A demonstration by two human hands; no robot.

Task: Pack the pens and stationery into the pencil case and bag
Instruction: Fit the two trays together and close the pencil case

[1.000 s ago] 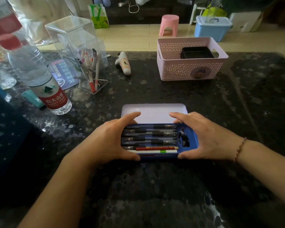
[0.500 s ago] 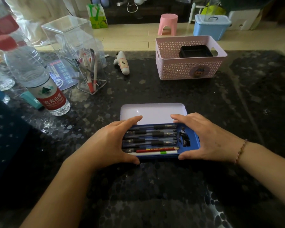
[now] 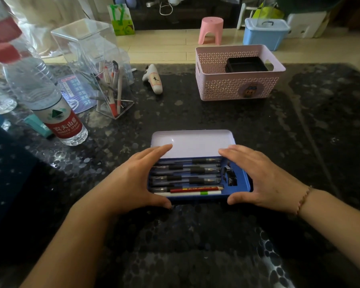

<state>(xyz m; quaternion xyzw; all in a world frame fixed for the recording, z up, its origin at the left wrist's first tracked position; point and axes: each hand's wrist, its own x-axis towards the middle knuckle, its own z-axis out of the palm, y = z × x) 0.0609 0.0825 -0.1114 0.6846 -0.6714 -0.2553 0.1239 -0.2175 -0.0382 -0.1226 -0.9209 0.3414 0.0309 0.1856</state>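
We see the pencil case (image 3: pixel 242 185) lying open on the dark speckled surface (image 3: pixel 195 246), near the middle of the view. It is a flat tin: a blue tray toward us and a pale lilac lid (image 3: pixel 192 143) hinged back at 12 o'clock, its inside plain and glossy. In the tray lie several dark pens (image 3: pixel 187 170) in rows, side by side, and along the near edge a red pencil (image 3: pixel 195 189) with small gold lettering too fine to read, then a white pen (image 3: pixel 187 193) with a green band. A small compartment at 3 o'clock holds something dark we cannot make out.

Our left hand (image 3: pixel 131 181) holds the case's left end, thumb against the near edge, fingers reaching over to the lid; its grip is wide, spanning the whole tray. Our right hand (image 3: pixel 264 181) holds the right end the same way, thumb on the near edge, with a bead bracelet (image 3: pixel 304 199) on the wrist.

At 10 o'clock stands a water bottle (image 3: pixel 50 100) with a red cap and a red label bearing a green mountain mark, the characters 农夫山泉 and "NONGFU SPRING". Beside it a clear acrylic holder (image 3: pixel 96 59) contains more pens. At 12 o'clock lies a white figure-shaped item (image 3: pixel 154 82) with a dark character on it, unclear. At 1 o'clock a pink lattice basket (image 3: pixel 237 84) carries a round sticker and holds a black tray (image 3: pixel 245 64).
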